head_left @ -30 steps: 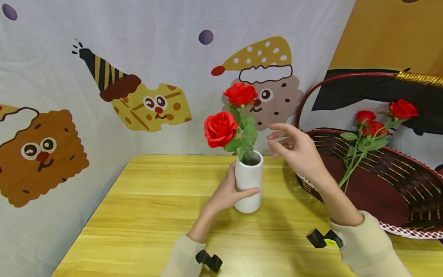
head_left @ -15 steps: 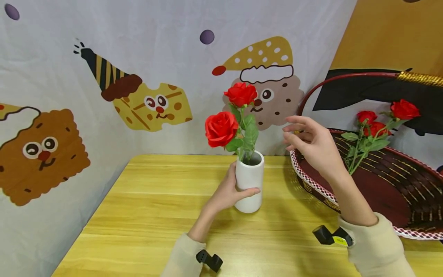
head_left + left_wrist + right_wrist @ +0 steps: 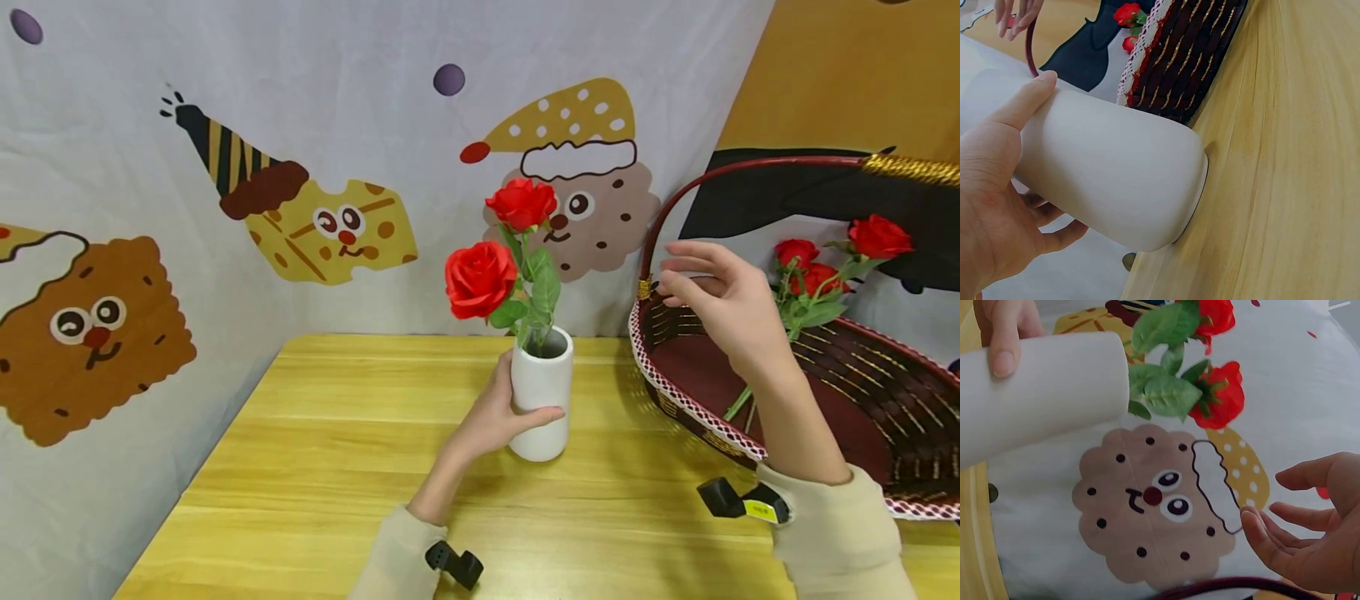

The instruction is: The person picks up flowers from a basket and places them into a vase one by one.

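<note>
A white vase stands upright on the table, and two red roses with green leaves rise from its mouth. My left hand grips the vase from the left, its thumb across the front; the left wrist view shows the fingers curled round the white wall. My right hand, fingers loosely bent and holding nothing, hovers above the near-left part of a dark woven basket. Several red roses lean inside that basket, their stems partly hidden behind my right hand and forearm.
The basket's tall arched handle rises behind my right hand. A wooden table spreads under the vase and basket. Behind them hangs a pale cloth printed with cartoon biscuits and cheese.
My right hand has moved right, away from the roses in the vase and over the basket. The left hand and the vase stay where they were.
</note>
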Demonstrator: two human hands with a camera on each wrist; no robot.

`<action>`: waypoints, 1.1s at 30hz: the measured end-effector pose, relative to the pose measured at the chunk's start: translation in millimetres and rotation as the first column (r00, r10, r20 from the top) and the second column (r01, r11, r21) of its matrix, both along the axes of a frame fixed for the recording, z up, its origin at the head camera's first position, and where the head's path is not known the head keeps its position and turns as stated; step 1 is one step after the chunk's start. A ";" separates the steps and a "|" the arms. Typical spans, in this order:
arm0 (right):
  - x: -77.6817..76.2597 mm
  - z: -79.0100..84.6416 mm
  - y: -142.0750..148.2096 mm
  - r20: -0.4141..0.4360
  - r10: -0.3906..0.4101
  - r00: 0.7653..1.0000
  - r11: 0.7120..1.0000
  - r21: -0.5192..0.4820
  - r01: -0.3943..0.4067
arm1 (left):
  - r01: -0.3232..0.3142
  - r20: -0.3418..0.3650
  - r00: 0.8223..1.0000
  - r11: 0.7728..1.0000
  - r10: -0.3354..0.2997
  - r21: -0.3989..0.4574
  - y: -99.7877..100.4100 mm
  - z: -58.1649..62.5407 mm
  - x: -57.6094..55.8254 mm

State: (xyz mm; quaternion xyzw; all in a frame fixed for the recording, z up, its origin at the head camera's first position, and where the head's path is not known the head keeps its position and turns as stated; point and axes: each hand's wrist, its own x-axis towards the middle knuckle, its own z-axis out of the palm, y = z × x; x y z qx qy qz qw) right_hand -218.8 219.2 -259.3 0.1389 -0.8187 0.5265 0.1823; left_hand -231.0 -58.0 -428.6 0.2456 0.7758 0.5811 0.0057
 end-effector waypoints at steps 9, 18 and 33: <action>-5.0 0.1 28.4 0.016 -0.108 0.994 0.993 -0.047 0.108 | 0.007 0.005 1.000 1.000 -0.007 0.008 0.6 0.2 0.9; -6.0 -0.1 53.5 0.038 -0.105 0.994 0.974 -0.200 0.110 | 0.007 -0.001 1.000 1.000 -0.007 0.010 0.5 0.6 0.4; -14.6 -2.8 93.0 0.094 -0.063 0.994 0.854 -0.510 0.103 | 0.003 0.008 1.000 1.000 -0.003 0.011 0.6 0.3 0.6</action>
